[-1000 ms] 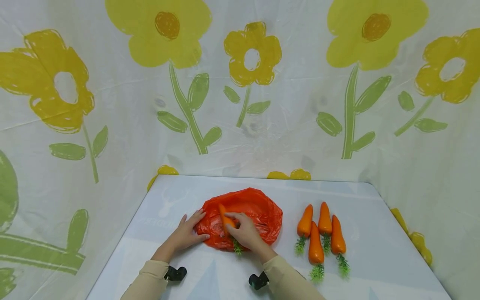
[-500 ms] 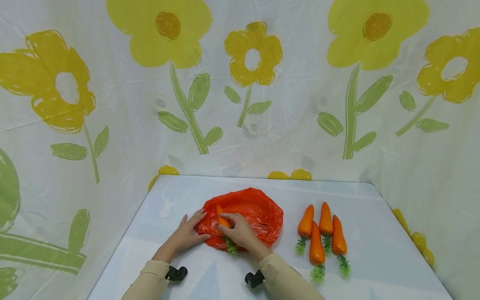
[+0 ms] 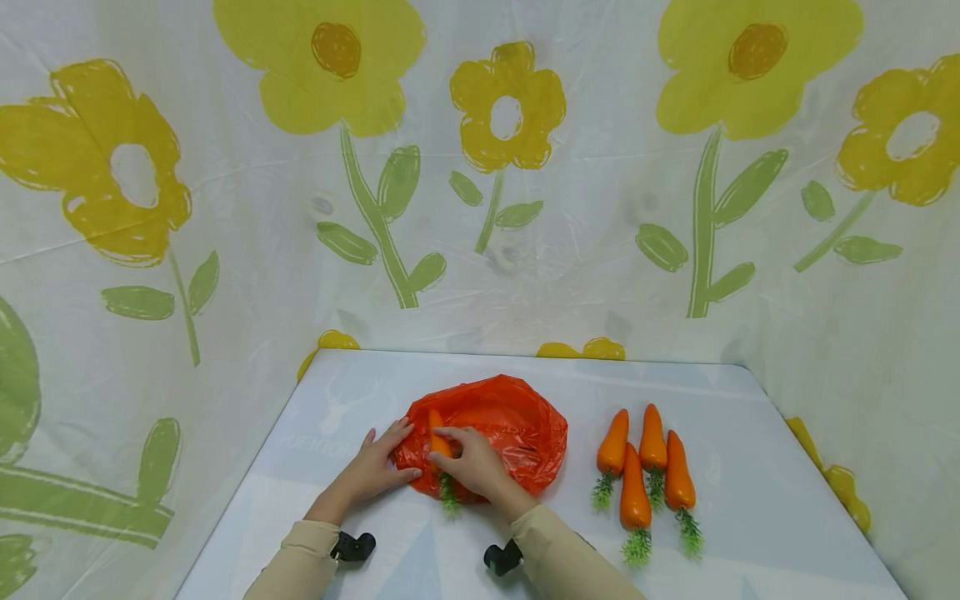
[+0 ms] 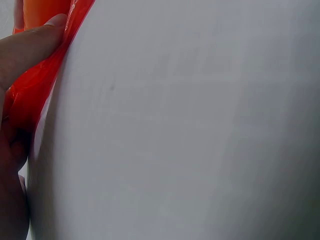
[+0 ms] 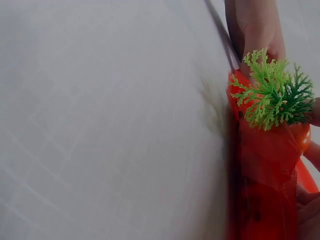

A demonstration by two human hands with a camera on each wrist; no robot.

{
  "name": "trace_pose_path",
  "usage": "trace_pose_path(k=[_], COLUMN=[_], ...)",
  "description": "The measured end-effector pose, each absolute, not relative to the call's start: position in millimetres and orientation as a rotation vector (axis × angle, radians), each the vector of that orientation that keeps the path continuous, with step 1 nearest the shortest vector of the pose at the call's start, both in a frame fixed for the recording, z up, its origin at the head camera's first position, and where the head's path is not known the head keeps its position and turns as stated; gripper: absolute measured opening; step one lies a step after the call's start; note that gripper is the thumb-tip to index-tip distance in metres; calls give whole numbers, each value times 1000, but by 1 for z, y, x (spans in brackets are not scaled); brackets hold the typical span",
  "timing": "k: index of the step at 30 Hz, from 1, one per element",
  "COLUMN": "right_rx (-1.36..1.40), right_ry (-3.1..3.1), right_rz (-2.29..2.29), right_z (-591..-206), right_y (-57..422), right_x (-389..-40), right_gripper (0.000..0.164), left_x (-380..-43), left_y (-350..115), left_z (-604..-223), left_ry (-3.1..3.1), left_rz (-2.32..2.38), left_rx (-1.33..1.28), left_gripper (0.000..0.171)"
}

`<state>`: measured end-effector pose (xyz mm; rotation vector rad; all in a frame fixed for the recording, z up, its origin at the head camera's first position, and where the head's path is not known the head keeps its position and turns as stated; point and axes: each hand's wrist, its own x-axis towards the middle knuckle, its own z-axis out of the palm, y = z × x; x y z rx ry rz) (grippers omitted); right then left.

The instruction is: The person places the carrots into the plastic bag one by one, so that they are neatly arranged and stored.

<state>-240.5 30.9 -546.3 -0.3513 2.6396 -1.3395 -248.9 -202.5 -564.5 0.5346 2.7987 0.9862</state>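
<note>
A red plastic bag (image 3: 517, 417) lies on the table with its mouth spread wide. My right hand (image 3: 476, 462) pinches an orange carrot (image 3: 436, 419) between thumb and fingers over the left part of the bag. The carrot's tip points away from me, and its green leafy top (image 5: 272, 92) hangs over the bag's near edge. My left hand (image 3: 375, 462) rests against the bag's left side, fingers and thumb spread. In the left wrist view the left thumb (image 4: 37, 42) lies over the bag's edge beside the carrot. Part of the carrot is hidden by the right fingers.
Several more carrots (image 3: 634, 492) with green tops lie grouped to the right of the bag. The white table (image 3: 765, 500) is enclosed by a white cloth (image 3: 585, 275) printed with yellow flowers. A black wrist camera (image 3: 352, 547) is strapped to each wrist.
My right hand has moved left with the carrot, bringing it closer to my left hand. The carrot has turned to point more straight away from me. My left hand and the bag stay put.
</note>
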Motion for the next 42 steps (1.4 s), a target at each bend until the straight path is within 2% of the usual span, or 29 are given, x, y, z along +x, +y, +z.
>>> trace_pose_path(k=[20, 36, 42], right_rx=[-442, -450, -456], right_ry=[2598, 2616, 2620], right_rz=[-1293, -1277, -1287], right_z=[-548, -551, -553], right_y=[29, 29, 29], right_x=[-243, -241, -241], right_gripper=[59, 59, 65], left_x=[-250, -251, -250], left_y=[-204, -203, -203], left_z=[-567, -569, -567], left_ry=[2812, 2839, 2840], left_rz=[964, 954, 963], left_rx=[537, 569, 551], left_gripper=[88, 87, 87])
